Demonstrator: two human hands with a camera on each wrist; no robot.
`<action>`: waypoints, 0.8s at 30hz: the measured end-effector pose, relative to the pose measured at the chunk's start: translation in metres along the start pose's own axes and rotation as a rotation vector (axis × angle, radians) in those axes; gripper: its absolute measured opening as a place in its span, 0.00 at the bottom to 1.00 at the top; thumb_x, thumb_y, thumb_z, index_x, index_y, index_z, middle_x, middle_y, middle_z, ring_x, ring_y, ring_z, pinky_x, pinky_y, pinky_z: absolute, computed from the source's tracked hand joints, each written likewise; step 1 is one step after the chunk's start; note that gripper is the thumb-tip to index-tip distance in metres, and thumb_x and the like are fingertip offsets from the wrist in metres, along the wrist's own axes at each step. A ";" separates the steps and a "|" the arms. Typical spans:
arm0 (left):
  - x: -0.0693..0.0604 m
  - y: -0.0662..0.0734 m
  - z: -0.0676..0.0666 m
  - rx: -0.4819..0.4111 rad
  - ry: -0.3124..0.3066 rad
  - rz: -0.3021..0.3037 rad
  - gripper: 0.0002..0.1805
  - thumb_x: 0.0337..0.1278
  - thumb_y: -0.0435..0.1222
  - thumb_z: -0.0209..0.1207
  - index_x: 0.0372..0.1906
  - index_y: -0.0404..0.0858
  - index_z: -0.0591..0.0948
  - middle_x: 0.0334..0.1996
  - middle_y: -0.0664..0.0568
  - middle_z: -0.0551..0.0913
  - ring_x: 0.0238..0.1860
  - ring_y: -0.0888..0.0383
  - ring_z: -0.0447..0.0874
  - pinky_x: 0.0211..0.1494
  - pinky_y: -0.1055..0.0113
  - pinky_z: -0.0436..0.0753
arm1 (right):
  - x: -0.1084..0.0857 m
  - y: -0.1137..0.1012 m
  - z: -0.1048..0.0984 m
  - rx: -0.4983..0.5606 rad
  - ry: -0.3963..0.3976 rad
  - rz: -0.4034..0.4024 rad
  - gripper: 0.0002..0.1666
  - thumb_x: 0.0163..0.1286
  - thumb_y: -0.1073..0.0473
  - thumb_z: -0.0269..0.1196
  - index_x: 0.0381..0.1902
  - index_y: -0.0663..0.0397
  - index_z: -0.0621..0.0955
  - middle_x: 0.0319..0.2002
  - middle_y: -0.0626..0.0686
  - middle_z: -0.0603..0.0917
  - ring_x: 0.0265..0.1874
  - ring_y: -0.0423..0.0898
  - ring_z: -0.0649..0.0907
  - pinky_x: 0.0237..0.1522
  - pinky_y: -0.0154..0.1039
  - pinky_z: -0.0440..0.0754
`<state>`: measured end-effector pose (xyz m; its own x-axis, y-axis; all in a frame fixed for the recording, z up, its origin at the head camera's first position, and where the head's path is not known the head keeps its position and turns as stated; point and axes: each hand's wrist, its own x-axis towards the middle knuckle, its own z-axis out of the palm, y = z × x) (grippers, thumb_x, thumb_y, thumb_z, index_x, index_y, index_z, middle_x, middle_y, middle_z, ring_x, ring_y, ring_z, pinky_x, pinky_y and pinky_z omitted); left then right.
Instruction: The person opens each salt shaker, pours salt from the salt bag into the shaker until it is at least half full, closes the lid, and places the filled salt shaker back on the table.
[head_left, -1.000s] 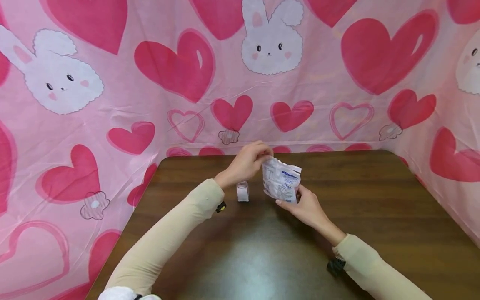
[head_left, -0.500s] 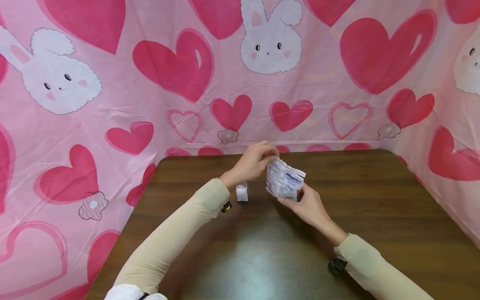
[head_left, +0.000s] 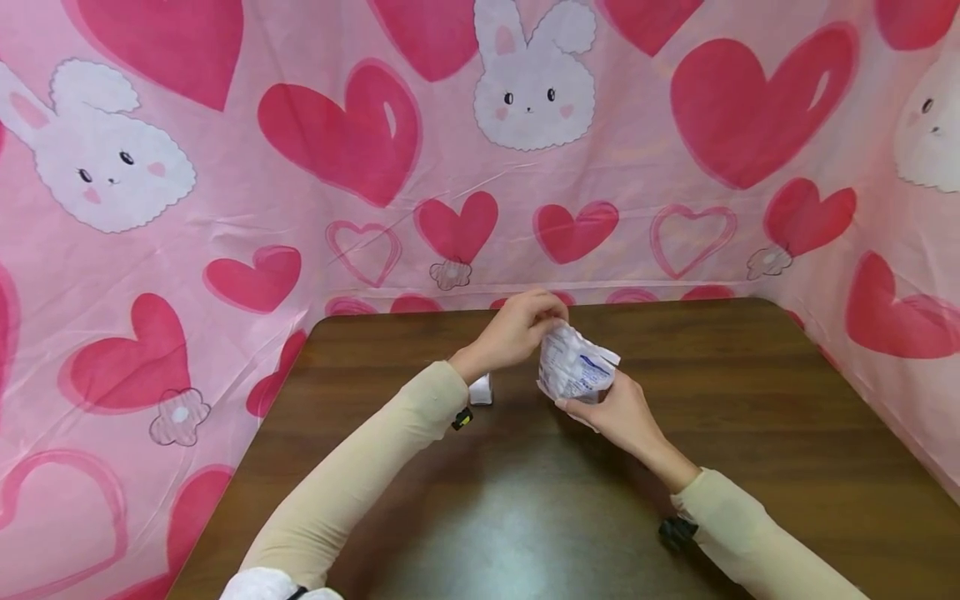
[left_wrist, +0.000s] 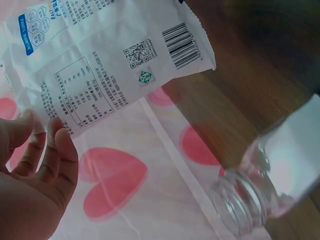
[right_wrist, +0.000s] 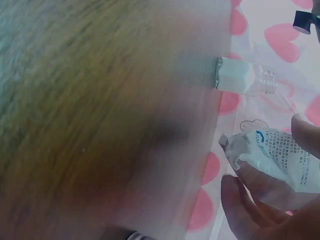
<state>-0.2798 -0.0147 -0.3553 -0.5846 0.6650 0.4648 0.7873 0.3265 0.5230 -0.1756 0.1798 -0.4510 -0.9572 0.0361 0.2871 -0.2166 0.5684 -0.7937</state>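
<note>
A white printed plastic packet (head_left: 576,368) is held above the table between both hands. My left hand (head_left: 516,332) pinches its upper left edge; the left wrist view shows thumb and fingertips on that edge, near a printed table, QR code and barcode. From the lower right, my right hand (head_left: 628,414) grips the packet, its thumb on the near face. Left of the packet stands a small clear bottle (right_wrist: 240,76) with a threaded, uncapped neck and white contents. In the head view, my left wrist hides the bottle's top. What the packet holds is not visible.
The dark wooden table (head_left: 675,517) lies under both hands. Behind it hangs a pink cloth (head_left: 622,150) with hearts and rabbits, meeting the table's far edge. A small dark object with silvery rings (right_wrist: 136,236) shows only partly at the right wrist view's bottom.
Both hands and the packet have drifted slightly right and down. The packet looks more tilted and bulged. My left wrist covers more of the bottle. The head view has shifted a little.
</note>
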 end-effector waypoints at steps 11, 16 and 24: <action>0.006 0.003 0.015 -0.033 0.018 0.031 0.05 0.69 0.26 0.65 0.44 0.34 0.87 0.42 0.51 0.84 0.46 0.57 0.79 0.55 0.72 0.78 | -0.002 0.004 -0.004 0.007 0.053 -0.006 0.38 0.54 0.51 0.84 0.57 0.65 0.82 0.47 0.61 0.89 0.43 0.54 0.86 0.47 0.53 0.83; 0.008 0.003 0.020 -0.041 0.019 0.032 0.05 0.69 0.26 0.65 0.44 0.35 0.87 0.42 0.51 0.83 0.46 0.57 0.79 0.54 0.73 0.78 | -0.001 0.006 -0.006 0.003 0.074 0.000 0.37 0.52 0.55 0.84 0.56 0.67 0.83 0.46 0.62 0.89 0.42 0.55 0.86 0.46 0.54 0.83; 0.012 0.006 0.027 0.010 0.045 0.014 0.05 0.69 0.28 0.65 0.44 0.37 0.88 0.42 0.51 0.84 0.46 0.57 0.80 0.55 0.71 0.77 | -0.002 0.011 -0.008 0.023 0.111 0.015 0.33 0.53 0.58 0.84 0.54 0.66 0.83 0.43 0.61 0.89 0.39 0.53 0.86 0.41 0.45 0.83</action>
<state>-0.2765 0.0136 -0.3659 -0.5813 0.6391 0.5037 0.7974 0.3242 0.5089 -0.1746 0.1923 -0.4559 -0.9335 0.1364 0.3316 -0.2076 0.5483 -0.8101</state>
